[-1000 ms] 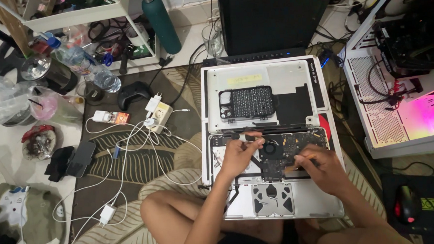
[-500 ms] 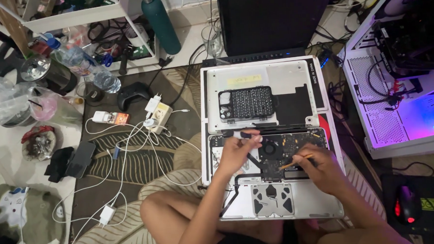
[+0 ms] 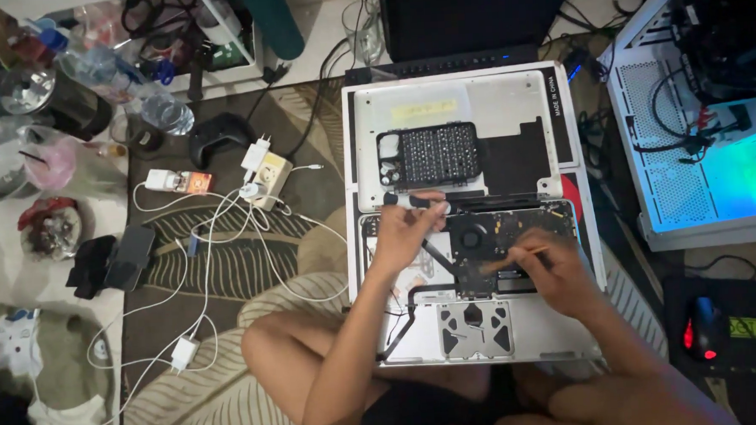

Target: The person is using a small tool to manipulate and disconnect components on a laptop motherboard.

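An opened silver laptop (image 3: 476, 327) lies on the patterned rug (image 3: 227, 261), resting partly on the person's crossed legs, its inner boards and round fan (image 3: 478, 232) exposed. The left hand (image 3: 404, 228) is curled over the upper left part of the laptop's insides, its fingers closed around a dark-handled tool (image 3: 424, 202) that lies across the top edge of the board. The right hand (image 3: 555, 273), to the right of the fan, pinches a thin stick-like tool (image 3: 516, 256) whose tip points at the board beside the fan. Just above the laptop lies its removed bottom cover (image 3: 509, 105), carrying a black tray of bits (image 3: 431, 155). Left of the laptop, white chargers and cables (image 3: 225, 202) sprawl over the rug.
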